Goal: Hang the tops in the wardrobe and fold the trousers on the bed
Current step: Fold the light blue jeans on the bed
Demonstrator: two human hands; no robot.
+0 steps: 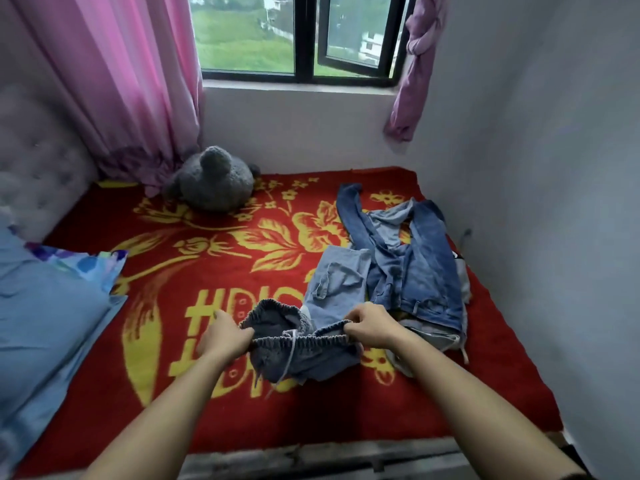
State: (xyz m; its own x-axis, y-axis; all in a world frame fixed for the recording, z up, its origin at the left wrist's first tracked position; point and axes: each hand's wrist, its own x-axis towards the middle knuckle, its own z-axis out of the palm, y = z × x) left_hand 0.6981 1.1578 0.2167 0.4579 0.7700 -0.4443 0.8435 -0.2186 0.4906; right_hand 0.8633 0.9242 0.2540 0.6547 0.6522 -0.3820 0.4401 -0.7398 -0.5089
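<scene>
Head view: the left hand (224, 336) and right hand (367, 326) each pinch an end of the elastic waistband of the blue-grey trousers (304, 355), held over the red blanket (214, 278) on the bed; a heap of jeans (408, 268) lies just beyond.

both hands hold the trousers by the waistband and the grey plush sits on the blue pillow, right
Not quite: in the head view the plush lies on the red blanket by the pink curtain, not on the pillow. The left hand and right hand do hold the trousers by the waistband.
</scene>
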